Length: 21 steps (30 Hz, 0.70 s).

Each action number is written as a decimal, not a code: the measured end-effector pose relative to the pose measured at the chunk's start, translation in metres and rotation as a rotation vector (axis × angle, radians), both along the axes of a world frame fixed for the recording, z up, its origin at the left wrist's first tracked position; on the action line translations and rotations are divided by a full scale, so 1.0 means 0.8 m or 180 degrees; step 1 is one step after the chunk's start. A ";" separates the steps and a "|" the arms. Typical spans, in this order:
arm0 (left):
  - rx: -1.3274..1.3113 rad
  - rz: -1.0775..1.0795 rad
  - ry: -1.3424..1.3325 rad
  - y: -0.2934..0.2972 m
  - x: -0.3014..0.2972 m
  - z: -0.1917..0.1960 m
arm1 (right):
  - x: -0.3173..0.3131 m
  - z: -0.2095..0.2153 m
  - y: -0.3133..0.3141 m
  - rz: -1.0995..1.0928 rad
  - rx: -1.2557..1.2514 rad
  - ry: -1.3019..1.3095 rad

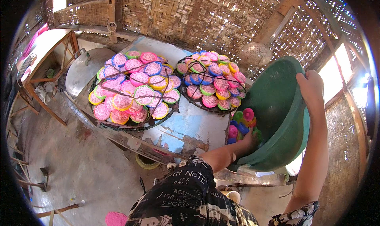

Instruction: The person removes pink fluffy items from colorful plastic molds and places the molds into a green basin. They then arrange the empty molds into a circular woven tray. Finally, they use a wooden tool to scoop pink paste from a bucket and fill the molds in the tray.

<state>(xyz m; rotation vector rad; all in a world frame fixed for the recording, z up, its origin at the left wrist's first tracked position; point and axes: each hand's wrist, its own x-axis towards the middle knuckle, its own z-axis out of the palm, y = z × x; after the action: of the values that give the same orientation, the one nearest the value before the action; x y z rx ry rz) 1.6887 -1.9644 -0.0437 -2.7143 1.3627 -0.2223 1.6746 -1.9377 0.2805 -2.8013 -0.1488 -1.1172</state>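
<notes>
The right hand (308, 83) grips the tilted green basin (273, 99) by its rim; the left hand (249, 141) reaches among colourful plastic cups (242, 127) inside, closure unclear. Seemingly gathering; next likely calls for steadying the basin.

Smooth plastic tub (273, 95), glossy plastic pieces (248, 114), rough woven wall (190, 12), peeling tabletop (192, 127)
</notes>
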 end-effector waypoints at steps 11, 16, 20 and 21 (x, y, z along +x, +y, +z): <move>-0.0224 0.1822 -0.0019 -0.004 0.047 0.009 | 0.004 0.026 -0.018 -0.0679 -0.1004 -0.0282; -0.0725 0.1472 0.0095 0.020 0.054 0.019 | -0.010 0.045 -0.024 -0.0577 -0.0905 -0.0286; -0.1080 0.1530 0.0416 0.027 0.055 0.036 | -0.031 0.057 -0.023 -0.0571 -0.1004 -0.0419; -0.1190 0.1574 0.0414 0.023 0.055 0.039 | -0.035 0.059 -0.023 -0.0604 -0.1067 -0.0458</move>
<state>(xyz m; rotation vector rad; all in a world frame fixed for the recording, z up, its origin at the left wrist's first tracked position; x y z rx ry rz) 1.7327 -1.9457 -0.0125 -3.3194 0.6788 -0.2839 1.6464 -1.9558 0.3274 -3.0768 -0.0920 -1.4622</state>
